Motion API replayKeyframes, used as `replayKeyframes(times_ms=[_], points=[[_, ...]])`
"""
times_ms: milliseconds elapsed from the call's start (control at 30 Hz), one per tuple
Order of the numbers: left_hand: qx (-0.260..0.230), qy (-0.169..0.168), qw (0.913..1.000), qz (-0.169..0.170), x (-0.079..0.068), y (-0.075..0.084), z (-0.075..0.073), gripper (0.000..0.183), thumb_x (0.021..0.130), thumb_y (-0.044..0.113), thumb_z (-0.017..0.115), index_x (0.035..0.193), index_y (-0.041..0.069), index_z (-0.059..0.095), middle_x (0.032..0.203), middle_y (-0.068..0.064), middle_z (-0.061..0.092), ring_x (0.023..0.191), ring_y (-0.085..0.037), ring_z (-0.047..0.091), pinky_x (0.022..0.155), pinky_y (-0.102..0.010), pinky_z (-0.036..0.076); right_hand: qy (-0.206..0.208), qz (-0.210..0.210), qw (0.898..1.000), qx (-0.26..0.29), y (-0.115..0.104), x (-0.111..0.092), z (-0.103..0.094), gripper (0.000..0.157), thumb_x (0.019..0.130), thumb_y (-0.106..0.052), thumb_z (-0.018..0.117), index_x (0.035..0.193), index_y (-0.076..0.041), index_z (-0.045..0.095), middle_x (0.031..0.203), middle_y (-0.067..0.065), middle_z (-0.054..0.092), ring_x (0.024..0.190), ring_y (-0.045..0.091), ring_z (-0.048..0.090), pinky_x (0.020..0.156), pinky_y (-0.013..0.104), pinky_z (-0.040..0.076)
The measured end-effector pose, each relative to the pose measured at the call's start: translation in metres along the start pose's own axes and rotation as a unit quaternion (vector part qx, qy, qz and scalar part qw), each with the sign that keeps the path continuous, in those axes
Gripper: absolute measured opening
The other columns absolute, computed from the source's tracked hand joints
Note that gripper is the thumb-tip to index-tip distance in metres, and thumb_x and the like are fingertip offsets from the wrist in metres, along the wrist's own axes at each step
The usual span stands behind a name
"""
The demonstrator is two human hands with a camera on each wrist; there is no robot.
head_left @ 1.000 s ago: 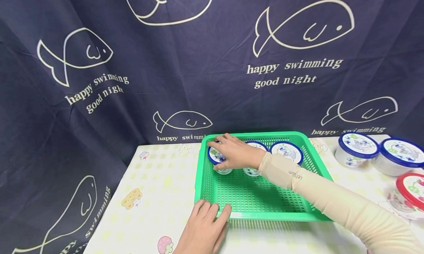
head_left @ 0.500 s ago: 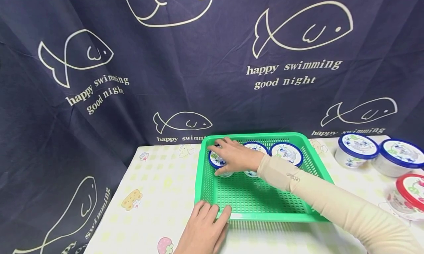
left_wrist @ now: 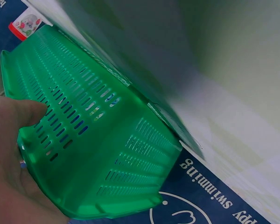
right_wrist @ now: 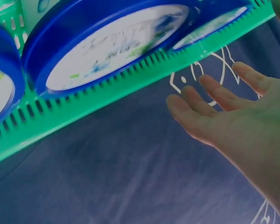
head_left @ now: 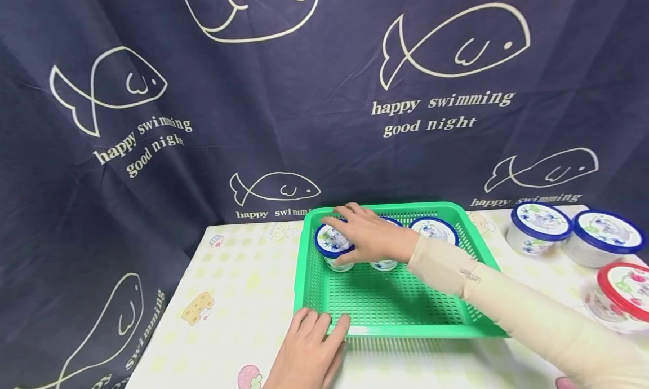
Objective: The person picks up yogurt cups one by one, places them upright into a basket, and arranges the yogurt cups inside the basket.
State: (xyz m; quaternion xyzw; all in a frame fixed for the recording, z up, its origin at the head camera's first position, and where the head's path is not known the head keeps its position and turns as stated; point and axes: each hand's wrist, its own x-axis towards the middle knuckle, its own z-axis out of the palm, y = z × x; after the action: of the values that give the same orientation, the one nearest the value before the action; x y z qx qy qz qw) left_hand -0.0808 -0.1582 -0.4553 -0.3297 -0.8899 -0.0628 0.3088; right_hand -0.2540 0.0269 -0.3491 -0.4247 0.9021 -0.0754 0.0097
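A green plastic basket (head_left: 405, 332) stands on the table with three blue-lidded tubs in a row along its far side. My right hand (head_left: 372, 237) hovers at the left tub (head_left: 332, 243), fingers spread and relaxed, partly covering its lid. The middle tub (head_left: 383, 265) is mostly behind that hand, and the right tub (head_left: 431, 229) shows its lid above the sleeve. In the right wrist view, my right hand (right_wrist: 242, 112) is held apart from the lids. My left hand (head_left: 310, 346) grips the basket's near left corner, its thumb (left_wrist: 30, 112) against the outer wall.
Two more blue-lidded tubs (head_left: 540, 220) and a red-lidded tub (head_left: 626, 290) stand on the table right of the basket. A dark blue curtain (head_left: 304, 113) with white fish drawings hangs behind. The patterned tablecloth (head_left: 238, 299) stretches out to the left.
My right hand has loosened from the left tub and shifted slightly right, uncovering more of its lid. The left hand keeps its grip on the basket.
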Motion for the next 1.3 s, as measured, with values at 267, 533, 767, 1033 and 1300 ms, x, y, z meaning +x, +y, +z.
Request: replayKeyframes(times_ms=[267, 533, 767, 1033, 1300], points=[[0.006, -0.002, 1.0, 0.001, 0.0, 0.0, 0.0, 0.027, 0.1, 0.028, 0.047, 0.119, 0.018, 0.063, 0.085, 0.003, 0.051, 0.078, -0.019, 0.048, 0.084, -0.039, 0.043, 0.066, -0.012, 0.998, -0.009, 0.005, -0.032, -0.013, 0.086, 0.083, -0.052, 0.076, 0.153, -0.019, 0.038, 0.151, 0.016, 0.04, 0.139, 0.039, 0.034, 0.108, 0.06, 0.034], [0.009, -0.007, 0.9999, -0.006, -0.001, 0.001, 0.0, 0.027, 0.1, 0.028, 0.046, 0.118, 0.019, 0.062, 0.084, 0.004, 0.05, 0.077, -0.019, 0.046, 0.084, -0.039, 0.042, 0.09, 0.011, 0.996, -0.007, 0.011, -0.069, -0.023, 0.082, 0.086, -0.053, 0.073, 0.153, -0.022, 0.039, 0.151, 0.011, 0.041, 0.139, 0.032, 0.035, 0.108, 0.059, 0.036], [0.015, -0.015, 0.9998, -0.004, -0.001, 0.002, 0.0, 0.028, 0.096, 0.028, 0.052, 0.121, 0.02, 0.062, 0.087, 0.004, 0.052, 0.078, -0.019, 0.046, 0.085, -0.039, 0.041, 0.127, 0.02, 0.992, -0.018, 0.02, -0.099, -0.023, 0.081, 0.085, -0.054, 0.073, 0.152, -0.021, 0.041, 0.147, 0.009, 0.044, 0.137, 0.034, 0.037, 0.102, 0.062, 0.039], [0.015, -0.021, 0.9997, 0.003, 0.0, 0.002, -0.001, 0.029, 0.097, 0.029, 0.054, 0.123, 0.018, 0.062, 0.088, 0.003, 0.053, 0.079, -0.018, 0.047, 0.086, -0.039, 0.041, 0.173, 0.029, 0.984, -0.012, 0.027, -0.131, -0.019, 0.075, 0.086, -0.049, 0.073, 0.149, -0.018, 0.045, 0.143, 0.01, 0.048, 0.134, 0.033, 0.04, 0.104, 0.059, 0.038], [0.01, -0.018, 0.9998, -0.006, 0.0, 0.002, -0.001, 0.03, 0.099, 0.029, 0.05, 0.122, 0.018, 0.063, 0.088, 0.002, 0.053, 0.079, -0.019, 0.047, 0.084, -0.04, 0.042, 0.216, 0.032, 0.976, -0.005, 0.03, -0.16, -0.015, 0.076, 0.082, -0.037, 0.081, 0.147, -0.017, 0.046, 0.141, 0.009, 0.048, 0.131, 0.029, 0.043, 0.103, 0.056, 0.038]])
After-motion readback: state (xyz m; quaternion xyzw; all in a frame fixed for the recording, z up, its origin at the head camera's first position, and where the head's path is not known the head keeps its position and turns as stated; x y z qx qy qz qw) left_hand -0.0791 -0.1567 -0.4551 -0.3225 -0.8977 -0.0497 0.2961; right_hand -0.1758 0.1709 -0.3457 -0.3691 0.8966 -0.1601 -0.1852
